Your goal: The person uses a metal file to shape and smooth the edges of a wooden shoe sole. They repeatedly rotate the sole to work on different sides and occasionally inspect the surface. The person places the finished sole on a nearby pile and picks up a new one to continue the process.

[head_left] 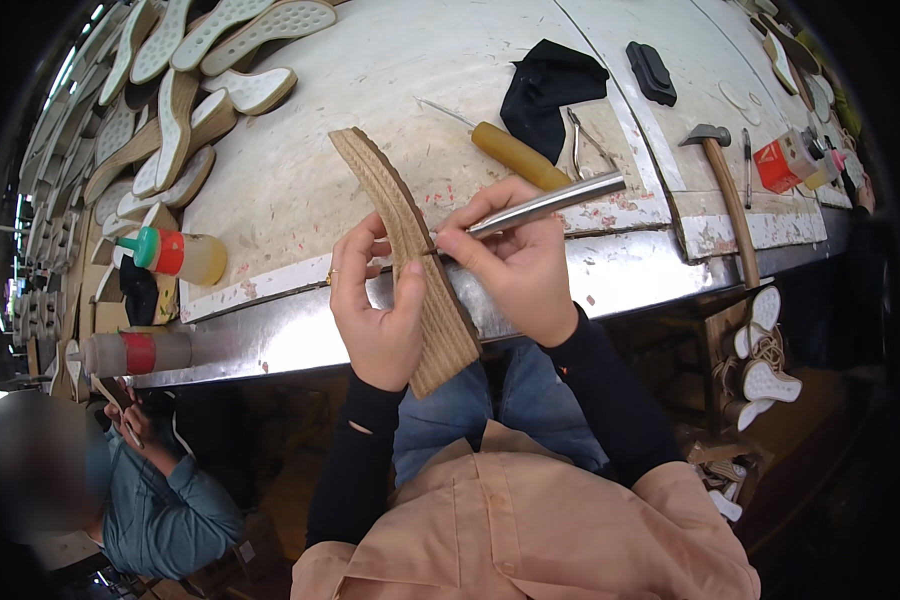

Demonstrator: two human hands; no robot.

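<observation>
A long, curved shoe sole wrapped in tan braided cord (448, 345) is held over the table's front edge, tilted, its upper end pointing away to the left. My left hand (375, 315) grips it from the left side, thumb pressed on its face and fingers behind. In my right hand (525, 270) is a slim tool with a shiny metal handle (575, 196), pinched near its working end. Its tip meets the cord at the sole's right edge, by my left thumb; the exact shape of the tip is too small to make out.
Beyond my hands lie an awl (518, 155), black cloth (545, 100), small pliers (590, 145) and a hammer (727, 195). Soles (175, 125) pile up at left, near a green-capped bottle (185, 255). A person (170, 510) sits lower left; finished shoes (765, 345) are at right.
</observation>
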